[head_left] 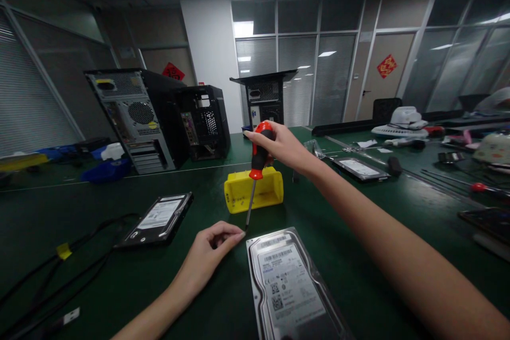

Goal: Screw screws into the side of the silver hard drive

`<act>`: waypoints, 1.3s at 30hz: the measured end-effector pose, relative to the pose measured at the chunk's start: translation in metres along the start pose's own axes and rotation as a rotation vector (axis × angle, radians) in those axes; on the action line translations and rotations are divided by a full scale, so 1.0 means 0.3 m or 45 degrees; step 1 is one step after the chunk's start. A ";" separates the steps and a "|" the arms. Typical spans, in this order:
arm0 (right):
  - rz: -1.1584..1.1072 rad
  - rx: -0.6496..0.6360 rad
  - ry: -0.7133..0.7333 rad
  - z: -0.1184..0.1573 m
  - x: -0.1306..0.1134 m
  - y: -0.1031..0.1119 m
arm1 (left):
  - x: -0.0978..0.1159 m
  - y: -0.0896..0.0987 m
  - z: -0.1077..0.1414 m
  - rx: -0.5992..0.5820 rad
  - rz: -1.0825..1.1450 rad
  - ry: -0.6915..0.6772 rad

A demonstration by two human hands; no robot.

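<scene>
My right hand (279, 143) is wrapped round the handle of a red and black screwdriver (260, 156), held nearly upright with its tip down. My left hand (217, 244) is closed in a pinch at the screwdriver's tip; whatever lies between thumb and forefinger is too small to make out. Just right of the fingertips, a silver hard drive (292, 287) lies label up on the green table. Behind the shaft a yellow bin (255, 191) faces me with its open side, small dark bits inside it.
Another hard drive (159, 218) and black cables (51, 260) lie at left. A third drive (358, 168) lies at right, near tools and a white hat (402, 121). Computer cases (139, 117) stand at the back of the green table (207, 186).
</scene>
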State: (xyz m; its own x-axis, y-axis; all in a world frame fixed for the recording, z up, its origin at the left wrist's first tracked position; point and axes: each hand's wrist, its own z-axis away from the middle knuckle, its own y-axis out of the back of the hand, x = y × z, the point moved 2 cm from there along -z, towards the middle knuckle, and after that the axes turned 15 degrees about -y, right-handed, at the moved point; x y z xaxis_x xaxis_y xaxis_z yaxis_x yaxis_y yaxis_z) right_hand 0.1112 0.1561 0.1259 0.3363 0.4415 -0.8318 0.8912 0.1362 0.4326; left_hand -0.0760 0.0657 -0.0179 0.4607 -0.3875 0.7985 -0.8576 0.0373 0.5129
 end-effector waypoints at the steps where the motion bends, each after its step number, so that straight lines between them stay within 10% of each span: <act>1: 0.003 0.007 0.007 0.000 0.001 0.000 | -0.002 0.000 0.000 0.002 0.006 0.001; 39: 0.061 0.060 0.049 0.008 -0.007 -0.036 | -0.012 -0.008 -0.002 -0.066 0.011 -0.028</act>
State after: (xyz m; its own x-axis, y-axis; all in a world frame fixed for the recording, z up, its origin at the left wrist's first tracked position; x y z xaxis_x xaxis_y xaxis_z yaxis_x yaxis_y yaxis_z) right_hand 0.1017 0.1516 0.1222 0.3680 0.4805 -0.7961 0.8880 0.0723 0.4542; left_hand -0.0756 0.0676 -0.0218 0.4476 -0.4072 0.7961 -0.8483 0.0885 0.5221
